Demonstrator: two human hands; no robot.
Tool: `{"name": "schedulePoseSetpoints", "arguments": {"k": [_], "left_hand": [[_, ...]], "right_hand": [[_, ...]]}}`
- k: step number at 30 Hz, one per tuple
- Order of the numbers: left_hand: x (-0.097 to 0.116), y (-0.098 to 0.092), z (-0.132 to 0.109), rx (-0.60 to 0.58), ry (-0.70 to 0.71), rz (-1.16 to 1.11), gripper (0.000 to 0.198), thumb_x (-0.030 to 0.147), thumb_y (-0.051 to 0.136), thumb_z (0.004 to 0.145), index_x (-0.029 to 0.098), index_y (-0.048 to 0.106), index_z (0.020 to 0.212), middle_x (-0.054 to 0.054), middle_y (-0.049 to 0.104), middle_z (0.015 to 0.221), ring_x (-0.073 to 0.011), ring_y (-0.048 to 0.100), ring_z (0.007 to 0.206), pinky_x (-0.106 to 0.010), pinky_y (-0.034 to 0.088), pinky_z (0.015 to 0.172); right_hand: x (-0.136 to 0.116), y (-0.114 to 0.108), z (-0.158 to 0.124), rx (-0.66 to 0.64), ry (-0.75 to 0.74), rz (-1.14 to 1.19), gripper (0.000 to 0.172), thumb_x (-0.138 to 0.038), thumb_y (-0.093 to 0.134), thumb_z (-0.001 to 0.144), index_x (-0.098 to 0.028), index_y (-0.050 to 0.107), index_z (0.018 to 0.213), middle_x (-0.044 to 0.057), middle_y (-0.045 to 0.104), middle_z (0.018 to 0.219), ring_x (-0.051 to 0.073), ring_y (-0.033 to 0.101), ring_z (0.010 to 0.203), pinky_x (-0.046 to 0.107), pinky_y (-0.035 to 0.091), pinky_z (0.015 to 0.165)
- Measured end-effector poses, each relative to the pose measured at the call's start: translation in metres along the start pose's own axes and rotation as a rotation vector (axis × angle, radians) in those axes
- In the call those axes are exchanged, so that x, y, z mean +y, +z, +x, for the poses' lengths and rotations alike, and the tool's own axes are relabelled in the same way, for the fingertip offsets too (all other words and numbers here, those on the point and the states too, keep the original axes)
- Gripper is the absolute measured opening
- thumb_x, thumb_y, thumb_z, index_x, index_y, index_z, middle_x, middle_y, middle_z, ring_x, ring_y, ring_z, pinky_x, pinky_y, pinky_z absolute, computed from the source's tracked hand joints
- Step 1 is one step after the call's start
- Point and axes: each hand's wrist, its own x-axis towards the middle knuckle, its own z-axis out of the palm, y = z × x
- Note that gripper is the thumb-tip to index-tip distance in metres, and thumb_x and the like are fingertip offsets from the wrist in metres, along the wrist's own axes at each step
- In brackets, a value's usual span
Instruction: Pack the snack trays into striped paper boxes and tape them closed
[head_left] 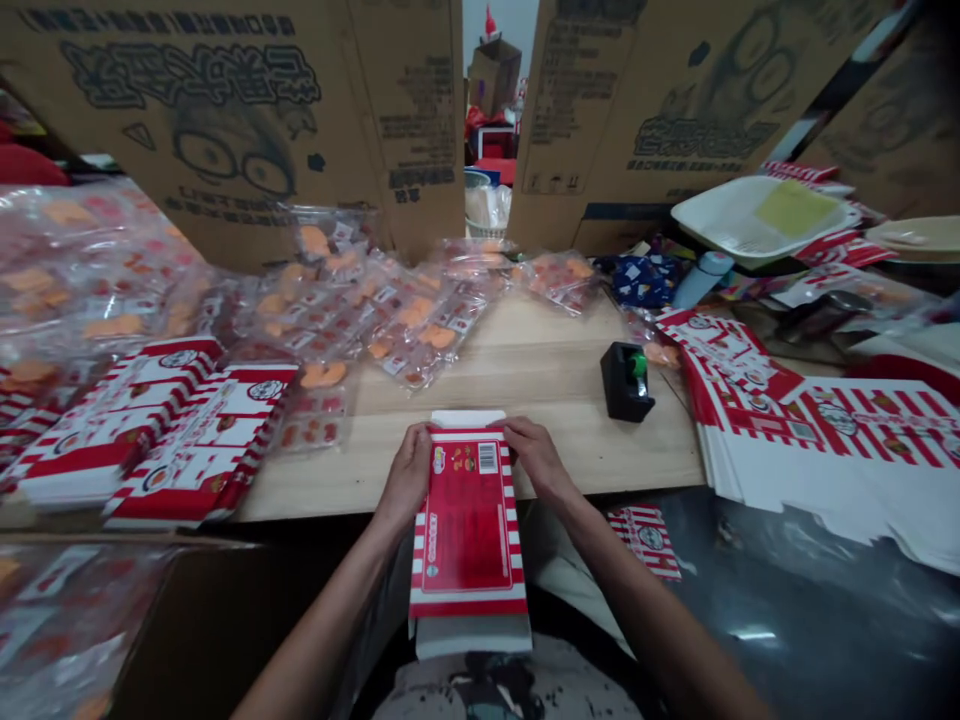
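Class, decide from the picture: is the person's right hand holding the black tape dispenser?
No, the black tape dispenser stands on the wooden table, while the right hand holds the red-and-white carton.

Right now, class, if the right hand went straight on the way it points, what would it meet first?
The red-and-white box: the right hand touches its upper corner. Past that, the line seems to cross the tabletop toward the clear bags, though depth is unclear.

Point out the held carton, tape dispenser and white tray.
Held carton [471, 520]: head view, red printed face.
Tape dispenser [625, 388]: head view, black body.
White tray [729, 215]: head view, bare inside.
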Motion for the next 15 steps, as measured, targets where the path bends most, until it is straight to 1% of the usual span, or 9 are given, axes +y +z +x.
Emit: {"name": "schedulePoseSetpoints", "arguments": {"k": [2, 4, 6, 7, 8, 9, 11, 13, 15], "left_hand": [[-0.002, -0.005, -0.004, -0.031, -0.029, -0.006, 0.048, 0.068, 0.058, 0.087, 0.020, 0.057, 0.090, 0.002, 0.066, 0.073, -0.0163, 0.063, 0.065, -0.027, 0.052, 0.065], [0.002, -0.011, -0.005, -0.057, -0.064, -0.057, 0.045, 0.063, 0.066, 0.085, 0.019, 0.058, 0.092, 0.003, 0.065, 0.071, -0.0145, 0.061, 0.062, -0.025, 0.050, 0.062], [0.010, -0.017, -0.004, -0.080, -0.098, -0.141, 0.049, 0.053, 0.075, 0.081, 0.020, 0.059, 0.115, 0.002, 0.070, 0.078, -0.0149, 0.064, 0.064, -0.025, 0.052, 0.064], [0.014, -0.020, -0.003, -0.096, -0.117, -0.176, 0.059, 0.049, 0.078, 0.079, 0.022, 0.056, 0.127, 0.000, 0.073, 0.083, -0.0154, 0.066, 0.066, -0.026, 0.053, 0.064], [0.018, -0.023, -0.002, -0.121, -0.138, -0.203, 0.067, 0.045, 0.080, 0.078, 0.023, 0.053, 0.135, -0.001, 0.075, 0.088, -0.0161, 0.067, 0.067, -0.027, 0.054, 0.065], [0.021, -0.026, -0.002, -0.153, -0.160, -0.222, 0.071, 0.043, 0.081, 0.077, 0.022, 0.053, 0.138, -0.003, 0.076, 0.091, -0.0169, 0.068, 0.070, -0.028, 0.055, 0.067], [0.023, -0.031, -0.002, -0.205, -0.188, -0.234, 0.063, 0.044, 0.083, 0.076, 0.018, 0.063, 0.129, -0.006, 0.076, 0.091, -0.0178, 0.069, 0.072, -0.028, 0.056, 0.068], [0.019, -0.036, -0.004, -0.219, -0.188, -0.228, 0.052, 0.047, 0.085, 0.073, 0.015, 0.071, 0.113, -0.005, 0.075, 0.086, -0.0172, 0.068, 0.071, -0.027, 0.056, 0.066], [0.015, -0.040, -0.008, -0.221, -0.187, -0.230, 0.049, 0.049, 0.088, 0.069, 0.015, 0.074, 0.101, -0.003, 0.074, 0.080, -0.0150, 0.065, 0.067, -0.025, 0.054, 0.062]], "right_hand": [[-0.001, -0.001, -0.002, -0.038, 0.006, -0.027, 0.019, -0.037, 0.064, 0.068, -0.020, 0.073, 0.070, 0.003, 0.066, 0.079, 0.019, 0.058, 0.077, 0.029, 0.043, 0.065], [-0.004, -0.001, -0.003, -0.070, 0.019, -0.029, 0.023, -0.034, 0.064, 0.067, -0.020, 0.074, 0.082, 0.000, 0.062, 0.071, 0.015, 0.052, 0.065, 0.027, 0.039, 0.057], [-0.009, -0.001, -0.003, -0.089, 0.045, 0.015, 0.044, -0.031, 0.065, 0.067, -0.021, 0.071, 0.109, -0.005, 0.058, 0.068, 0.013, 0.047, 0.058, 0.025, 0.035, 0.052], [-0.013, 0.000, -0.002, -0.109, 0.063, 0.040, 0.053, -0.029, 0.065, 0.066, -0.022, 0.067, 0.119, -0.006, 0.057, 0.069, 0.012, 0.047, 0.057, 0.024, 0.034, 0.050], [-0.016, 0.000, -0.002, -0.142, 0.080, 0.059, 0.058, -0.028, 0.065, 0.066, -0.022, 0.064, 0.123, -0.005, 0.059, 0.071, 0.012, 0.049, 0.058, 0.023, 0.034, 0.049], [-0.019, 0.000, -0.001, -0.182, 0.089, 0.062, 0.056, -0.027, 0.066, 0.066, -0.020, 0.064, 0.121, -0.004, 0.061, 0.075, 0.012, 0.052, 0.060, 0.023, 0.036, 0.050], [-0.023, -0.002, -0.003, -0.249, 0.061, 0.004, 0.038, -0.027, 0.065, 0.068, -0.017, 0.068, 0.104, 0.000, 0.065, 0.077, 0.014, 0.056, 0.064, 0.024, 0.040, 0.053], [-0.026, -0.005, -0.007, -0.266, -0.049, -0.120, 0.019, -0.028, 0.063, 0.074, -0.017, 0.068, 0.088, 0.002, 0.067, 0.076, 0.015, 0.058, 0.066, 0.026, 0.044, 0.058], [-0.030, -0.008, -0.013, -0.267, -0.203, -0.265, 0.012, -0.026, 0.060, 0.080, -0.018, 0.068, 0.084, 0.004, 0.069, 0.081, 0.017, 0.061, 0.073, 0.029, 0.047, 0.066]]}}
